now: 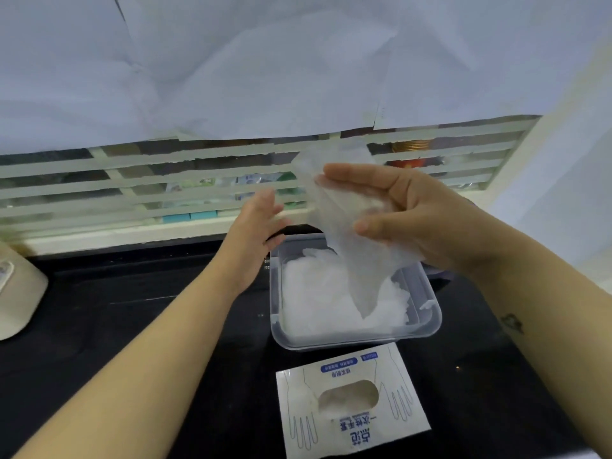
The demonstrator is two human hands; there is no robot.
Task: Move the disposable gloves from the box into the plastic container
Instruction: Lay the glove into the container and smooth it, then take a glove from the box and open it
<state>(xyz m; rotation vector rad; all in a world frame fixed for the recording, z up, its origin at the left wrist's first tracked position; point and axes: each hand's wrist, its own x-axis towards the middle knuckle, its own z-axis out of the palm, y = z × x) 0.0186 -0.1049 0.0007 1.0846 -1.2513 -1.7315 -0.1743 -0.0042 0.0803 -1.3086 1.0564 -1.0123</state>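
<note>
My right hand [404, 217] holds a thin translucent disposable glove [344, 246] above the clear plastic container [427, 313]; the glove's lower end hangs down into it. Inside the container lies a heap of crumpled gloves [318, 303]. My left hand [258, 233] hovers with relaxed fingers just left of the hanging glove, over the container's far left corner. The white glove box [351, 402] lies flat on the black counter in front of the container, with more gloves showing through its oval opening.
The black counter [132, 309] stretches left and right of the container. A beige rounded object [16, 286] stands at the left edge. Behind the counter runs a taped-over window sill with small items, and white sheets cover the wall above.
</note>
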